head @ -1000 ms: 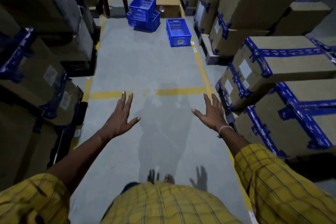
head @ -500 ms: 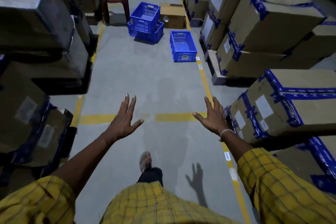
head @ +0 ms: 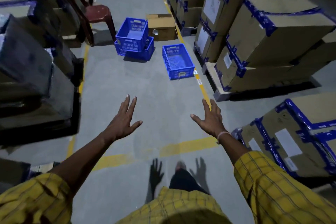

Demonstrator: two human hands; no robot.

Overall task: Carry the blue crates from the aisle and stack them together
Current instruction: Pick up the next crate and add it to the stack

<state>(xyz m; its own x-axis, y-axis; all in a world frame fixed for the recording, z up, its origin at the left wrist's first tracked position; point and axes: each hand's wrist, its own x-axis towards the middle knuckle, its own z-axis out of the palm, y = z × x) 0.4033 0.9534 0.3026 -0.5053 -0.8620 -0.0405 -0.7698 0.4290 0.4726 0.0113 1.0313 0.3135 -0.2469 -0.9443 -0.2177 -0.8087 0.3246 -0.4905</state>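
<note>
Crates nearer than second ago: lone blue crate at 1 o'clock, stacked pair at 11. Left hand, right hand spread, empty; pickup next.

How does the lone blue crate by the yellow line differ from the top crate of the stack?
The lone crate sits flat on the floor; the top crate rests tilted in another crate. The lone crate lies nearer the person, beside the yellow line; the top crate stands next to the maroon chair. Both are blue, slotted and empty.
</note>
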